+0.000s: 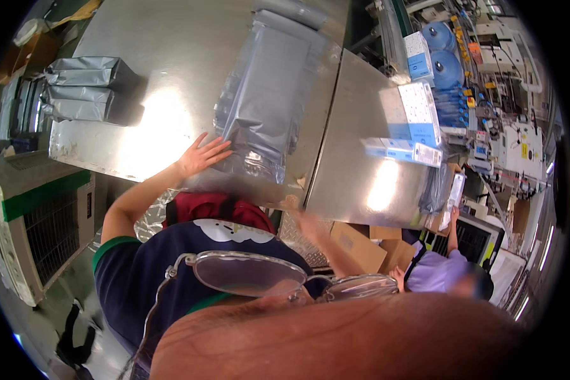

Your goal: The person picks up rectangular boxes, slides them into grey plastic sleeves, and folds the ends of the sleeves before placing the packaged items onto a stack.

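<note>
A stack of flat grey plastic bags lies on the metal table in front of me. My left hand is open beside the stack's near left corner, fingers spread, with nothing in it. Blurred by motion, my right hand is low at the table's near edge, right of the bags. Its fingers cannot be made out. Two filled grey packages stand side by side at the table's left end.
White and blue boxes are on the right-hand table part. Open cardboard boxes stand below its edge. Farther right, a co-worker in a lavender top reaches toward a white box. A cream-coloured machine with a grille stands at left.
</note>
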Demonstrator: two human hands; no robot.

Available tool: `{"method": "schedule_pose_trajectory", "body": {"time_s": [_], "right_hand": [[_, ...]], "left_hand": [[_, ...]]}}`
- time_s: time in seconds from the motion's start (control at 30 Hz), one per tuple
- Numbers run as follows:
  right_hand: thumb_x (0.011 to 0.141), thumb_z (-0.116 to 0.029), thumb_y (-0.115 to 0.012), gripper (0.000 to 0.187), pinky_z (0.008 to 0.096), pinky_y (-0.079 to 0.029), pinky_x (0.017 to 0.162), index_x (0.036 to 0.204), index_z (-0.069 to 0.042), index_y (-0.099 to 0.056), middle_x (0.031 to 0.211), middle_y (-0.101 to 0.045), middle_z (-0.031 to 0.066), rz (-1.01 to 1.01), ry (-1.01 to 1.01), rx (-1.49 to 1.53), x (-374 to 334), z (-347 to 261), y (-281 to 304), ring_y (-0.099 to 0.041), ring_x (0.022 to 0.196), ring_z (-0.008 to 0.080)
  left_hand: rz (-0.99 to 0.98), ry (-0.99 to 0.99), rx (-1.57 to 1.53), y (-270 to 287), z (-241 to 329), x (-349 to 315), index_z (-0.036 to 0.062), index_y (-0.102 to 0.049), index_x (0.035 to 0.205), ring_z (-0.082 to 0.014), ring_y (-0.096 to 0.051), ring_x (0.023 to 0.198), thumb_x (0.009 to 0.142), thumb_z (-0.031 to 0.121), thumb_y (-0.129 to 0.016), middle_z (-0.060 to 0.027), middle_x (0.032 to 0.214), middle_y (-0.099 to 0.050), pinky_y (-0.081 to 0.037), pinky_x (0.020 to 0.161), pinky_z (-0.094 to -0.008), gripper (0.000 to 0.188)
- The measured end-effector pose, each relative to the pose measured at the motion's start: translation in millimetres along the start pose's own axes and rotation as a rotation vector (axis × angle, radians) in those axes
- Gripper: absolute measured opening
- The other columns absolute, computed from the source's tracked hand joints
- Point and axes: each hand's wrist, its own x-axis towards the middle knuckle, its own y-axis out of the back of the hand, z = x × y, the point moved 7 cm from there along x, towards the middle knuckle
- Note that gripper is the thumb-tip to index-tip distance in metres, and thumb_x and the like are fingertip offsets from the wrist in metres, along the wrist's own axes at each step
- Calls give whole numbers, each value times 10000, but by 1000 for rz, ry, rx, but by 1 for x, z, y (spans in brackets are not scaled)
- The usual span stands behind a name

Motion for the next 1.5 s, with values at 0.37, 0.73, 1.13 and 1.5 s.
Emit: {"method": "schedule_pose_trajectory", "body": {"time_s": [0.37,0.73,1.13,1.5], "right_hand": [[700,-120,-538,93,292,-383,536,714,-34,-573,619,-529,90,1210,319,569,78,6,145,-487,573,232],[643,-122,-508,742,410,-414,655,1255,-31,-100,747,-548,220,610,-15,400,145,-49,148,-539,732,338],[663,-123,-547,821,531,-167,922,1278,-206,-9,1335,-74,48,682,-738,-443,-5,270,307,-142,1214,233],[654,-69,-520,518,444,-235,912,1142,-148,-364,1058,-468,65,776,-328,-499,20,300,318,-421,1008,239]], "left_hand": [[454,989,-1155,-48,-93,20,7,-443,487,-111,-368,429,756,200,-543,-65,449,-436,-287,422,-273,346],[235,1298,-1963,-69,-90,61,70,-198,1235,-230,-349,1085,706,260,-568,-102,1206,-329,-313,877,-313,673],[-571,836,-247,87,-137,-136,35,-196,1228,-309,-263,1144,433,150,-720,-158,1208,-307,-205,890,-527,959],[-591,773,616,100,-229,-287,65,-266,1208,-271,-249,1159,673,118,-503,-121,1242,-277,-145,901,-544,588]]}}
